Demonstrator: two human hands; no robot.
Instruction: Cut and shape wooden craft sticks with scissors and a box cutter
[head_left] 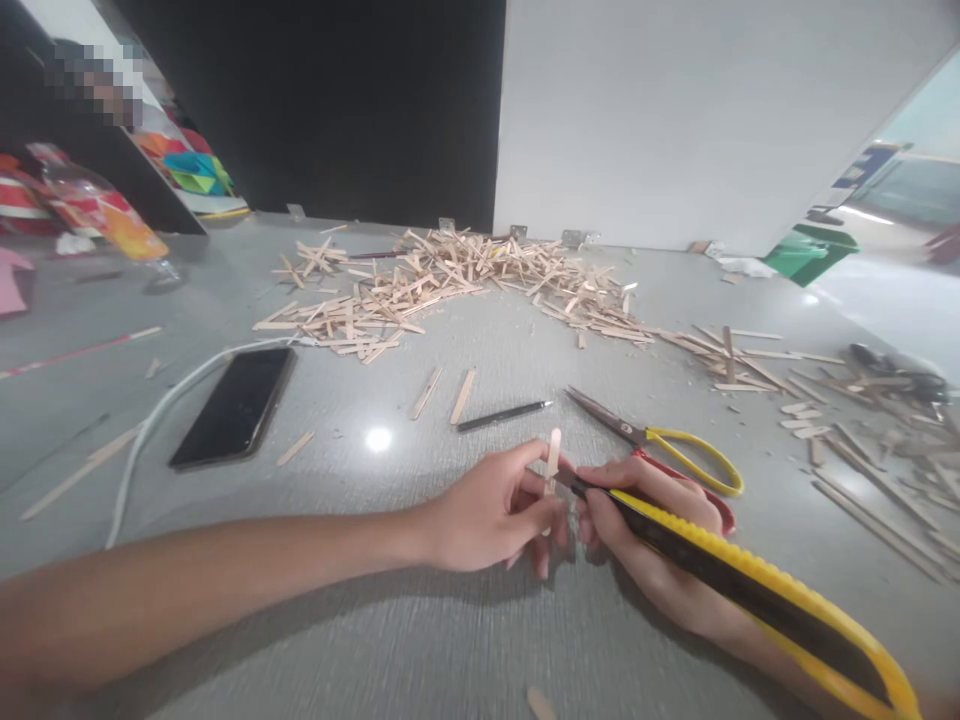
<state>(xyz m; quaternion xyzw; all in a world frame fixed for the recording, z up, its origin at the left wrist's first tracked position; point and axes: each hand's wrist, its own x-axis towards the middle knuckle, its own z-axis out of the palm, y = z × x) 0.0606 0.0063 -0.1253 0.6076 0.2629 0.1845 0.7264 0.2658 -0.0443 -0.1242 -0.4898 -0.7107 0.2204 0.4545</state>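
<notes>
My left hand (495, 510) pinches a short wooden craft stick (554, 452), which stands upright between thumb and fingers with its rounded end up. My right hand (645, 510) grips a yellow and black utility knife (750, 580). The knife's blade end points left and meets the stick near my left fingertips; the exact contact is partly hidden by the fingers. Just beyond my hands lie scissors (694, 455) with yellow and red handles, a black pen (504, 415) and two loose stick pieces, one of them a flat wooden piece (463, 397).
A large pile of wooden sticks (465, 270) spreads along the back of the grey table (450, 640). More cut sticks (877, 470) lie at the right. On the left are a phone (236, 405), a white cable (142, 440) and a drink bottle (112, 215). A green bin (810, 252) stands far right.
</notes>
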